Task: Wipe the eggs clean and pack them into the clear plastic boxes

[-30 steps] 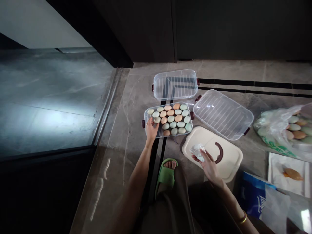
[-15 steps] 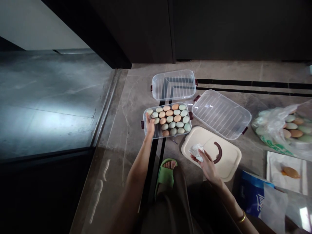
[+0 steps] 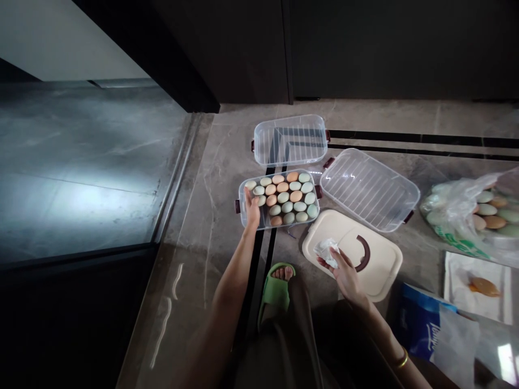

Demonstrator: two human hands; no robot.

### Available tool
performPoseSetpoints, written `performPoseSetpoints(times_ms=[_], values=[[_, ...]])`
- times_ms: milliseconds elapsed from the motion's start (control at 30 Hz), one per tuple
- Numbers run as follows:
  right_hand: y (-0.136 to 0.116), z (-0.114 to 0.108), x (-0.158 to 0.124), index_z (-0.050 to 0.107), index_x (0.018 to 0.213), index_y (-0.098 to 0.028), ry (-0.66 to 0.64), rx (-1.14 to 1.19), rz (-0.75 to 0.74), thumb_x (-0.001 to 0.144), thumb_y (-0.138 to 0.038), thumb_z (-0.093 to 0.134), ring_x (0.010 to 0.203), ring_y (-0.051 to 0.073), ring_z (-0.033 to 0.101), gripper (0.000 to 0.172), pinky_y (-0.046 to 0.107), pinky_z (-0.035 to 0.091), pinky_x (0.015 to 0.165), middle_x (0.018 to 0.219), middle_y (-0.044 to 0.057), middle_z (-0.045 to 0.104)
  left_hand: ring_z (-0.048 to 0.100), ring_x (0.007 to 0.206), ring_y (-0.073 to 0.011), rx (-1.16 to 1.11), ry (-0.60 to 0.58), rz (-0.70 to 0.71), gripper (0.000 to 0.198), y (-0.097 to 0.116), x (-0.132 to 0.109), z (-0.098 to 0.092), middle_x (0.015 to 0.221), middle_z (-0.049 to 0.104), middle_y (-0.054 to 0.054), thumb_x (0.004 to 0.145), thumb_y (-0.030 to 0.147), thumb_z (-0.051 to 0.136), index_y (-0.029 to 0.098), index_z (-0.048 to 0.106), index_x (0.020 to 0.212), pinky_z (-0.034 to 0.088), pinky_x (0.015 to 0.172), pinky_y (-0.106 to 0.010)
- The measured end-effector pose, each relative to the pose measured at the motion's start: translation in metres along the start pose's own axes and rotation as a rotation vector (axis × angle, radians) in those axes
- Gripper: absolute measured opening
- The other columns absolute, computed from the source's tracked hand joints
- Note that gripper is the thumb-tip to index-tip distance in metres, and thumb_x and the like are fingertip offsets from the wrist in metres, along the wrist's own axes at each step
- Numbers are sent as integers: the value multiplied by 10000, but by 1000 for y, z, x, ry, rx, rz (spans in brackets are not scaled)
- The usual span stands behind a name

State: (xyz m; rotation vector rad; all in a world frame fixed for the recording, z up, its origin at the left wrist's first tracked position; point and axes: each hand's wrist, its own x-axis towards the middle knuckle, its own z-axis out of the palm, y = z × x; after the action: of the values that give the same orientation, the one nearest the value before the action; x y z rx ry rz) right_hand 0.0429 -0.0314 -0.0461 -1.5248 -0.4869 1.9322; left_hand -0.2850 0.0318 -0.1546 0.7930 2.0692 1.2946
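Observation:
A clear plastic tray [image 3: 243, 217] on the floor holds several green, white and brown eggs [image 3: 288, 195]. My left hand [image 3: 251, 208] reaches into its left end, fingers resting among the eggs there; whether it grips one is hidden. My right hand [image 3: 344, 270] is closed on a crumpled white tissue [image 3: 327, 252] above a cream lid [image 3: 385, 270] with a brown handle.
Two clear trays without eggs lie beyond, one at the back [image 3: 290, 139] and one to the right [image 3: 368, 189]. A plastic bag of eggs [image 3: 474, 216] sits far right, a white dish [image 3: 478, 286] and a blue tissue pack [image 3: 425, 329] below it. My foot in a green slipper [image 3: 275, 289] is near.
My left hand has shifted slightly up and left along the egg tray's left end. The right hand with the tissue has stayed put.

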Motion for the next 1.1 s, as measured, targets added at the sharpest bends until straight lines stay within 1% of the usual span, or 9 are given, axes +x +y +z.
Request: performPoseSetpoints(times_ms=[100,300,367,567,700,800,900,967,1100], values=[[1,-3,1,729,944,-250,-10,9,0,744,-524,763,974,277,691,342,489,559,972,1110,65,729,261,1500,-185,-190,112,-62,619,8,0,8,1648,217,-32,969,228,378,266,193,1558,291,1221,-384],[1,-6,2,733,917,-260,-22,42,-14,757,-504,756,1084,295,667,293,483,559,980,1090,59,735,278,1493,-176,-289,176,-85,610,13,2,14,1646,225,-51,953,248,388,225,241,1545,288,1209,-329],[0,-6,2,734,924,-261,-23,44,-12,755,-504,757,1098,298,662,297,480,559,982,1102,62,735,272,1494,-174,-250,186,-81,615,9,3,13,1647,218,-55,951,239,375,224,228,1548,297,1204,-330],[0,-4,1,731,945,-267,-37,58,-7,767,-497,748,1100,284,661,292,455,571,965,1114,53,733,206,1514,-191,-105,214,-83,664,-4,9,16,1664,138,-53,955,214,310,240,75,1575,317,1200,-371],[0,-3,1,730,937,-251,-19,56,0,736,-512,769,1096,298,659,331,462,576,955,1116,71,728,185,1520,-208,-6,195,-34,702,-14,6,14,1665,136,-55,947,233,380,266,62,1572,351,1186,-385],[1,-4,1,730,940,-251,-12,49,1,732,-525,766,1091,299,659,345,474,567,966,1124,72,725,218,1515,-227,94,150,58,726,-20,-4,3,1648,210,-70,916,303,510,276,163,1553,342,1191,-426],[2,-4,2,729,953,-250,-15,49,4,733,-527,764,1063,293,668,355,482,563,966,1114,71,726,295,1489,-273,183,86,153,635,-20,-16,-12,1569,391,-100,859,356,623,239,423,1449,305,1202,-495],[2,-4,2,730,955,-250,-23,44,2,738,-523,761,1036,285,676,350,479,562,964,1098,72,728,375,1448,-304,248,33,215,540,-18,-21,-20,1497,493,-115,851,381,639,219,544,1357,314,1191,-521],[3,-3,3,731,920,-261,-28,38,-1,745,-515,758,1009,266,678,310,461,568,949,1081,62,726,471,1382,-321,325,-25,288,485,-14,-21,-22,1430,565,-123,891,420,589,207,584,1327,364,1162,-521]])
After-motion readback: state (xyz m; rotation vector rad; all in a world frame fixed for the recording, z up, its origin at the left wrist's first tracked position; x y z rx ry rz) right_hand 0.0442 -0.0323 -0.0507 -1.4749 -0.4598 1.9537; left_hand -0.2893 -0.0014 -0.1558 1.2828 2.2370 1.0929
